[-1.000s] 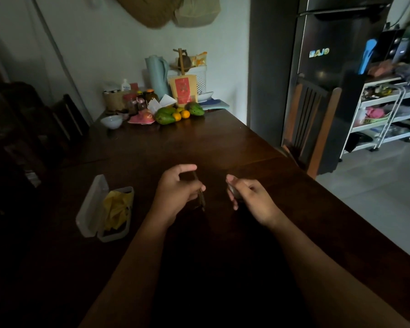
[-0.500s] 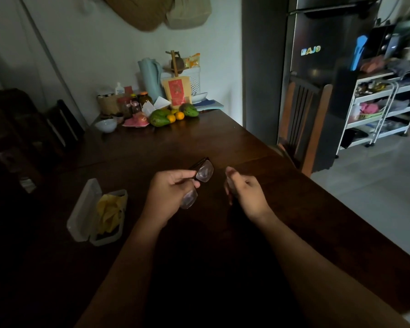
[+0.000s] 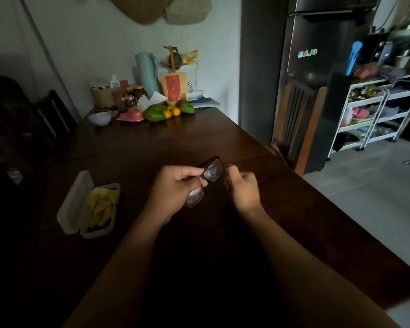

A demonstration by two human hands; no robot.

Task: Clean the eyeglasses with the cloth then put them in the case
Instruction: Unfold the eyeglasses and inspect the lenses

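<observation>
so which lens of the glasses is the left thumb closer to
The lower lens of the dark-framed eyeglasses, half hidden behind the left hand; the upper lens sticks out clear of it.

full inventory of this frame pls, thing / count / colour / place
black-framed eyeglasses: 1, black, in left hand
open plastic glasses case: 1, whitish, table left
crumpled yellow cloth: 1, yellow, in case
dark wooden table: 1, brown
small white bowl: 1, white, far end
green mangoes: 2, green, far end
oranges: 2, orange, between mangoes
pale blue jug: 1, far end
wooden chair: 1, right of table
left hand: pinching glasses
right hand: curled, beside glasses
</observation>
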